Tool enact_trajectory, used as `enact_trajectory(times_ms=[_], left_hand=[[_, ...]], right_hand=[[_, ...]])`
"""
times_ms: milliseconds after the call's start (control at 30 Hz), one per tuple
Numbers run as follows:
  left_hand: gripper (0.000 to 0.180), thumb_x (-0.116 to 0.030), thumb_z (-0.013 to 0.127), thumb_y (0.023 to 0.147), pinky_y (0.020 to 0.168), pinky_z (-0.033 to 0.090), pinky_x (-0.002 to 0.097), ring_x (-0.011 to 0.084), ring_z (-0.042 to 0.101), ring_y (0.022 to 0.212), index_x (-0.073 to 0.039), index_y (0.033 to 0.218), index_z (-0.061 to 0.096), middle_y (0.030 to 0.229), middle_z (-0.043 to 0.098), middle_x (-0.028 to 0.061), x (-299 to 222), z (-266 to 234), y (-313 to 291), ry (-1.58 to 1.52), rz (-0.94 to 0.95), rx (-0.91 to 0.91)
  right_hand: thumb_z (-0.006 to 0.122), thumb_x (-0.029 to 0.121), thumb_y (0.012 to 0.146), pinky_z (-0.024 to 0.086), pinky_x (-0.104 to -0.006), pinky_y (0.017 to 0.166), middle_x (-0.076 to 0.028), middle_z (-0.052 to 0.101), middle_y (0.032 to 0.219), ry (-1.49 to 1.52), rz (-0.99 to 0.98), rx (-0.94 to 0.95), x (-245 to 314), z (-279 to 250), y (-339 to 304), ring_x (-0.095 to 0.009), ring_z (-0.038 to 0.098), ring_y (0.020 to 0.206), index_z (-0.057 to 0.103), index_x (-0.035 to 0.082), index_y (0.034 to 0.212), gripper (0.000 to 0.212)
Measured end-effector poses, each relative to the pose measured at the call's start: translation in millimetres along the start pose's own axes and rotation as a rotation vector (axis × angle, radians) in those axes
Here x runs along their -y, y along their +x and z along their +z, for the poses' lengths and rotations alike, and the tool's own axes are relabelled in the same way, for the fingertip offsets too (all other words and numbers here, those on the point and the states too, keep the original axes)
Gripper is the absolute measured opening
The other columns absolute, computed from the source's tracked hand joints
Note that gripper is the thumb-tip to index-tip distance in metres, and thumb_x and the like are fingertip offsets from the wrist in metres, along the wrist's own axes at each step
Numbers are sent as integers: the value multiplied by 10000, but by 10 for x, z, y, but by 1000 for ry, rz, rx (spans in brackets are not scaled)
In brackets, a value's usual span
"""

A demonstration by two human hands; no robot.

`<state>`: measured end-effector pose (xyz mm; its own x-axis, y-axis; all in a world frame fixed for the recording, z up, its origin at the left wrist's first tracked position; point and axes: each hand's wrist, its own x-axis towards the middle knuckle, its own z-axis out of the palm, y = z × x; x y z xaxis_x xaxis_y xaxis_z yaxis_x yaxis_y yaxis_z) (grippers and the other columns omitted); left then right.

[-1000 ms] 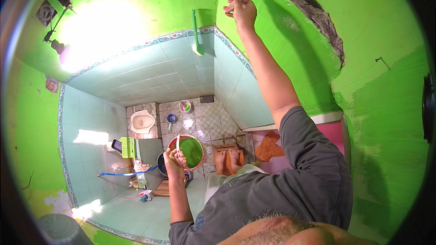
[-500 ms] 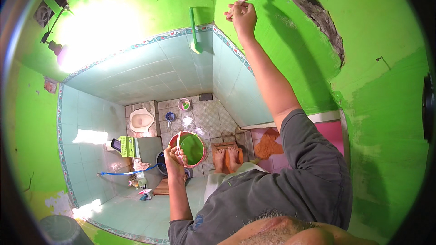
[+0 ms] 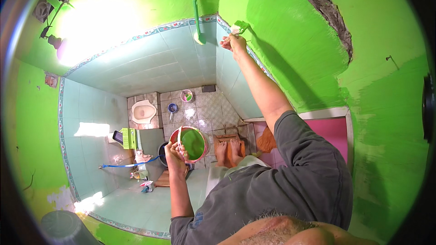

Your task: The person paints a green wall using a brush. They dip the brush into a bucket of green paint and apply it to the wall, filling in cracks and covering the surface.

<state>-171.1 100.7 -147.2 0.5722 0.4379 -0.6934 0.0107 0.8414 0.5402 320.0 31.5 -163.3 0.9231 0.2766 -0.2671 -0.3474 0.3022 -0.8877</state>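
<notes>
Grasping paintbrush (image 3: 236, 29): right hand (image 3: 235, 44) | bristles (image 3: 242, 26) (green) beyond it | left hand (image 3: 174, 156): clutching bucket handle (image 3: 179, 136)

No writing, label, number or sign can be read here.

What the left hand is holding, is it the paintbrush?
No, the left hand holds the pale handle of the paint bucket, while the right hand holds the paintbrush.

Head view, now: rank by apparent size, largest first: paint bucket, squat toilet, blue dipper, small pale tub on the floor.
1. Paint bucket
2. Squat toilet
3. Blue dipper and small pale tub: too alike to rank.
</notes>
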Motion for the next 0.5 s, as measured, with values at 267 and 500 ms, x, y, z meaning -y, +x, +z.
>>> enact_trajectory(times_ms=[267,500], left_hand=[[393,-418,438,938,472,392,242,128,465,532,-33,967,508,708,537,43,-16,41,29,-16,12,3],[376,-413,451,939,474,389,244,127,464,538,-42,971,496,709,535,39,42,-78,50,-28,-9,-16]], right_hand=[[462,273,966,282,-257,380,24,416,600,-224,-110,-312,-275,-102,58,-83,347,419,515,48,882,246],[460,215,915,262,-242,399,15,436,602,168,214,-93,-137,-157,-42,-84,360,446,461,96,761,194]])
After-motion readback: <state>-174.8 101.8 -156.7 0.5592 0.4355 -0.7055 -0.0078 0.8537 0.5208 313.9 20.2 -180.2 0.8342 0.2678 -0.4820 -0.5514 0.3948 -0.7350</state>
